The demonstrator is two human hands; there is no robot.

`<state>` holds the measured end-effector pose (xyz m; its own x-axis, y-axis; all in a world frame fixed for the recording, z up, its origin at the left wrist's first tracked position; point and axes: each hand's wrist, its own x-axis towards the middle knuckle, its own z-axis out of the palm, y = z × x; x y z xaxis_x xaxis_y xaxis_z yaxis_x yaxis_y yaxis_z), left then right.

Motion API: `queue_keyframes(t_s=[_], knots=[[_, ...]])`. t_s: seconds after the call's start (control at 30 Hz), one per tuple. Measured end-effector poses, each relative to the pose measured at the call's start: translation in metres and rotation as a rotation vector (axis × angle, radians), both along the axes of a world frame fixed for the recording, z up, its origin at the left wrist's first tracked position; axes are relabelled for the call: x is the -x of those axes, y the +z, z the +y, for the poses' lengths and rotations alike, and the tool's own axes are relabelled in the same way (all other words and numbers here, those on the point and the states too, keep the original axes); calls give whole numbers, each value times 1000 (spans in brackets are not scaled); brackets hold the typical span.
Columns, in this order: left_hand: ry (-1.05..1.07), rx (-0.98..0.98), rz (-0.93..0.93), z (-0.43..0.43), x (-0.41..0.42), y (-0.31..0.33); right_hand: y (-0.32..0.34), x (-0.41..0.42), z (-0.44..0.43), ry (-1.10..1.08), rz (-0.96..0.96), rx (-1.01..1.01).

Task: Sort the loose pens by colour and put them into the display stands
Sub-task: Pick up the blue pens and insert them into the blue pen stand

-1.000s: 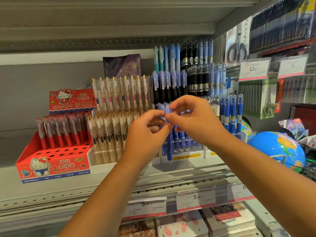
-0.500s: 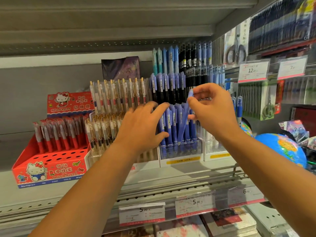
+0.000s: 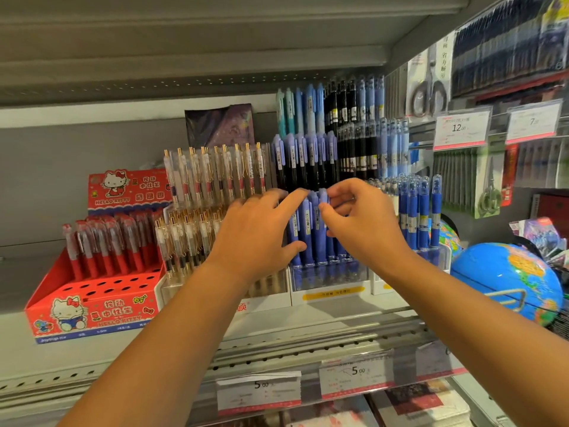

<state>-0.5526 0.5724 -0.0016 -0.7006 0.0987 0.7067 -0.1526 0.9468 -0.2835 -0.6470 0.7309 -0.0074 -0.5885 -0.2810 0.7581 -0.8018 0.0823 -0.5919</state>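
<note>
Shelf: grey metal shelf (image 3: 191,337) is bearing clear plastic stand (image 3: 326,278).
Pen: lavender-blue plastic pen (image 3: 322,194), tilted earlier, is seating among matching blues (image 3: 303,232).
Grip: right hand (image 3: 366,223) is pinching it; left hand (image 3: 258,232) flat, bracing.

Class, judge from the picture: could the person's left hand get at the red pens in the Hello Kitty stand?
Probably yes. The left hand lies open against the blue pens, and the red pens stand uncovered to its left, with open space in front.

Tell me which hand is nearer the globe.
Right. The right hand pinches a blue pen up-left of the globe; the left hand lies farther left again.
</note>
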Motion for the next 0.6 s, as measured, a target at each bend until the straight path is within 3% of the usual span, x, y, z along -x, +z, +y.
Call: queue_keyframes(t_s=[0.37,0.6], knots=[[7,-33,-2,2,1,0,0,-2,-1,-24,-1,-115],[42,-34,96,12,3,-1,-4,1,1,-270,363,-187]])
